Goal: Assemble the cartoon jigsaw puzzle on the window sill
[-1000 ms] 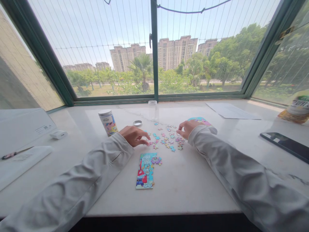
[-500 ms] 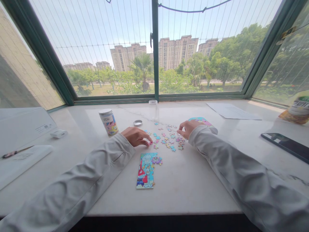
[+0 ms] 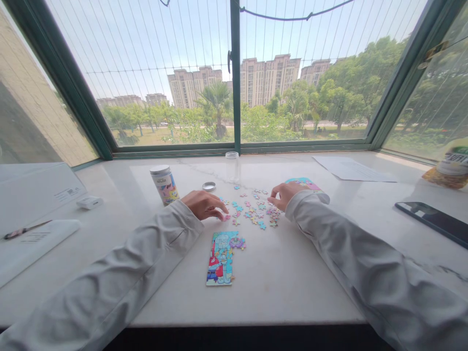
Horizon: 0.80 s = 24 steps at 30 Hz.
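Note:
My left hand (image 3: pixel 205 204) rests low over the table, its thumb and forefinger closed about a small pink puzzle piece (image 3: pixel 227 217). Across the scatter of loose jigsaw pieces (image 3: pixel 260 214), my right hand (image 3: pixel 283 195) lies with loosely bent fingers apart and nothing visible in them. Its fingertips are by the right side of the pieces. Nearer to me lies a joined puzzle section (image 3: pixel 220 258) with cartoon figures, a purple part jutting from its upper right. Partly hidden behind my right hand and sleeve is a colourful printed card (image 3: pixel 305 182).
A printed can (image 3: pixel 164 185) stands left, near a round metal lid (image 3: pixel 209 185) and a clear jar (image 3: pixel 232 168). White boxes (image 3: pixel 36 187) and a small white case (image 3: pixel 89 202) lie far left. On the right are paper (image 3: pixel 356 169), a phone (image 3: pixel 435 222) and a bottle (image 3: pixel 451 165).
My left hand has shifted slightly left, and the pink piece at its fingertips has moved with it. My right hand stays nearly still.

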Tool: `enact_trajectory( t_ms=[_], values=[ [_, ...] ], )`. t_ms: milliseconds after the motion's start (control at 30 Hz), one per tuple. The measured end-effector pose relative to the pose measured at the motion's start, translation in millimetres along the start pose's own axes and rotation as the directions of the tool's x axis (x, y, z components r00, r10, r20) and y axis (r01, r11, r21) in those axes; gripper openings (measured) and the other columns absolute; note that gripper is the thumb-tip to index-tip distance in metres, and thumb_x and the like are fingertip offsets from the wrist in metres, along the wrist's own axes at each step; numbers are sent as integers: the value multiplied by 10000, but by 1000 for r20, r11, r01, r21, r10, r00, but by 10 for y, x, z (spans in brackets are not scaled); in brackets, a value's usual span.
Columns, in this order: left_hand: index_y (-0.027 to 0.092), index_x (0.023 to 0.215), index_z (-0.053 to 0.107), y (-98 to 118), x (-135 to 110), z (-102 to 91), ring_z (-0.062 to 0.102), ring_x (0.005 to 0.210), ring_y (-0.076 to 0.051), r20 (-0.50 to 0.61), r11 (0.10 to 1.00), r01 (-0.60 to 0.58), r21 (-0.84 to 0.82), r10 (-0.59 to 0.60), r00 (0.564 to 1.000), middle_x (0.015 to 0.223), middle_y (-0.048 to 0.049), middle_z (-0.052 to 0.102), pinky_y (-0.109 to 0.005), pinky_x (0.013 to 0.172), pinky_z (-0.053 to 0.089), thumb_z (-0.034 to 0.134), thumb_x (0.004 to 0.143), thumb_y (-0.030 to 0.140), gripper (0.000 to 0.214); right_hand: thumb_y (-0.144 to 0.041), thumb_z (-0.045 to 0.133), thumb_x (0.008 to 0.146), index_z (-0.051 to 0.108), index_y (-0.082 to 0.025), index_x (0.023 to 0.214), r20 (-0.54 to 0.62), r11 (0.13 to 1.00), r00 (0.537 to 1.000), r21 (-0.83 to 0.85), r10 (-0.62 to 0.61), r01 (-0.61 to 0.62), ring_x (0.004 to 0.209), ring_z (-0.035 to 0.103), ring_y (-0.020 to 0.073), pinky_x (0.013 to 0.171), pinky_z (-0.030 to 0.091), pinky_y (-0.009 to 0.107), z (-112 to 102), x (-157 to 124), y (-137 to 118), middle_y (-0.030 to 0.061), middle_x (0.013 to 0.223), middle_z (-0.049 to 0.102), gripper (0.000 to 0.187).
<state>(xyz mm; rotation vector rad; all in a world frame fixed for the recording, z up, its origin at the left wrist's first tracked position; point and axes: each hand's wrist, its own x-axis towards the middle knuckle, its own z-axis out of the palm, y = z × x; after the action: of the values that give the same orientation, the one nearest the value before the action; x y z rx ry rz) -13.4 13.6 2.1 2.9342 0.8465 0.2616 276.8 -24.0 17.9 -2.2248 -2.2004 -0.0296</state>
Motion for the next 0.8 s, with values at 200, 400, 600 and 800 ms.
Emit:
enact_trajectory(
  t_ms=[200, 400, 600, 800],
  values=[
    [305, 996, 746, 17, 10, 11, 574, 634, -104, 17, 1000, -8, -28, 8, 1000, 789, -15, 694, -223, 587, 346, 552, 878, 501, 300, -490, 518, 820, 717, -314, 925, -8, 1000, 1000, -1, 4, -4, 928, 639, 271, 775, 475, 417, 1, -12, -8, 59, 971, 706, 285],
    [291, 992, 738, -9, 13, 33, 545, 605, -97, 14, 1000, 19, -20, -18, 1000, 718, 3, 658, -209, 579, 350, 565, 855, 536, 330, -481, 517, 826, 717, -314, 939, 5, 1000, 1000, 9, 10, -10, 936, 641, 271, 769, 475, 406, -30, -42, -32, 68, 983, 704, 284],
    [275, 965, 746, -46, 24, 86, 496, 558, -85, -22, 998, 37, -50, -38, 999, 612, 27, 567, -202, 564, 339, 595, 829, 542, 335, -474, 518, 832, 721, -314, 947, 7, 1000, 1000, -1, 11, -11, 943, 641, 273, 782, 475, 414, -47, -61, -42, 69, 991, 703, 283],
    [257, 928, 759, -117, 48, 157, 427, 504, -66, -41, 994, 60, -89, -64, 997, 535, 55, 475, -187, 534, 298, 684, 765, 496, 300, -474, 517, 841, 719, -303, 977, 21, 1000, 1000, 4, 22, -22, 943, 638, 262, 778, 472, 393, -70, -82, -62, 82, 984, 699, 298]
  ],
)
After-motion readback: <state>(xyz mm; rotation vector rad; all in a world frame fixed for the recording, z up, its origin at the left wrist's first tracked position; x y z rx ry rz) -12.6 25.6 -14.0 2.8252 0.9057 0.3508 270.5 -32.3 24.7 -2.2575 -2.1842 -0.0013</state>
